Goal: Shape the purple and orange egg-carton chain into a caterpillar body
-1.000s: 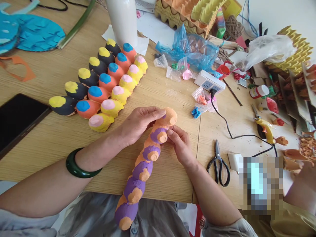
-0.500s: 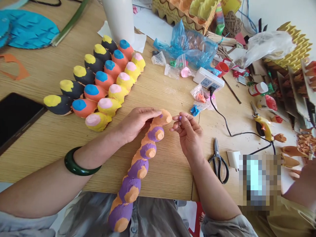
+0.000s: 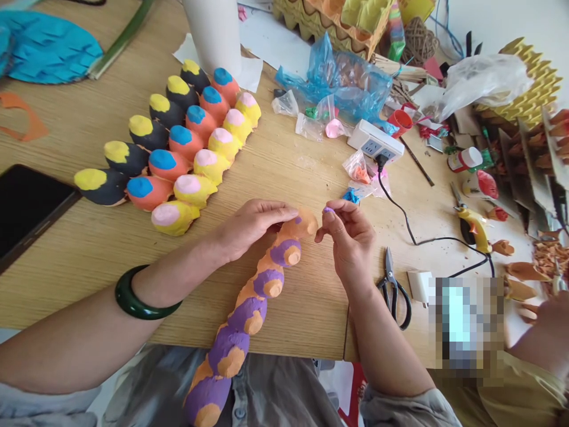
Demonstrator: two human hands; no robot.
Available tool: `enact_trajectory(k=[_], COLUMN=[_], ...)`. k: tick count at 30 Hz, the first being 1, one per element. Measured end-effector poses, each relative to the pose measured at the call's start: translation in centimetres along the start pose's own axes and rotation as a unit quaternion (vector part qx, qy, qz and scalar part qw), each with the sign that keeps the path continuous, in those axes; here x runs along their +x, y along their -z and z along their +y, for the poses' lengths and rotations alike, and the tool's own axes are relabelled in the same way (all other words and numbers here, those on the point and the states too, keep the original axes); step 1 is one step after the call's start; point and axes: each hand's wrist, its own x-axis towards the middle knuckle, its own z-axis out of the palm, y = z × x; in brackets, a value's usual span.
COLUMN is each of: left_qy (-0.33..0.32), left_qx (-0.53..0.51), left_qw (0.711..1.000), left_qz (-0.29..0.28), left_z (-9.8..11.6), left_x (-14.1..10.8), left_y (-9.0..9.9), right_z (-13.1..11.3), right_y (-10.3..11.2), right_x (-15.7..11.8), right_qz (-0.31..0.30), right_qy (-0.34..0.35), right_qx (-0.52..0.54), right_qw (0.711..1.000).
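A bumpy strip of egg-carton cups, orange with purple patches, slants from my lap up over the table's edge. My left hand grips its far end, thumb on top beside a small purple dab; the other fingers are partly hidden behind it. The end cup is orange apart from that dab, while the cups below it carry purple around orange tips. Just right of the far end, my right hand pinches a small purple lump between thumb and index finger, apart from the strip.
Painted cup rows stand at the left by a black phone. Black-handled scissors, a power strip with its cord and a blue plastic bag lie to the right. Another person's hand is at the right edge.
The strip's far end and my left hand have shifted slightly right and down. My right hand has moved a little right, away from its earlier spot, still pinching the purple lump.
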Motion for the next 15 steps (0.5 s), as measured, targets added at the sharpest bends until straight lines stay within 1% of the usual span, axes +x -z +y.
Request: enact_trajectory(k=[4,7,11,15], left_qy=[-0.001,-0.005,-0.017,-0.045], left_qx=[0.019,0.023,0.044,0.078], left_qw=[0.999,0.999,0.998,0.995], left_qz=[-0.029,-0.042,-0.038,-0.035], left_z=[0.1,0.1,0.1,0.1], left_x=[-0.3,-0.5,-0.5,-0.5], left_y=[-0.1,-0.2,-0.3,-0.3], right_z=[-0.6,-0.9,-1.4,-1.9], right_y=[0.3,0.5,0.6,0.5], right_x=[-0.3,-0.5,-0.5,-0.4], right_qz=[-0.024,-0.058,-0.085,-0.103], right_qy=[0.053,0.07,0.074,0.088], right_qx=[-0.058,-0.109,-0.139,-0.154], right_qw=[0.997,0.99,0.984,0.979])
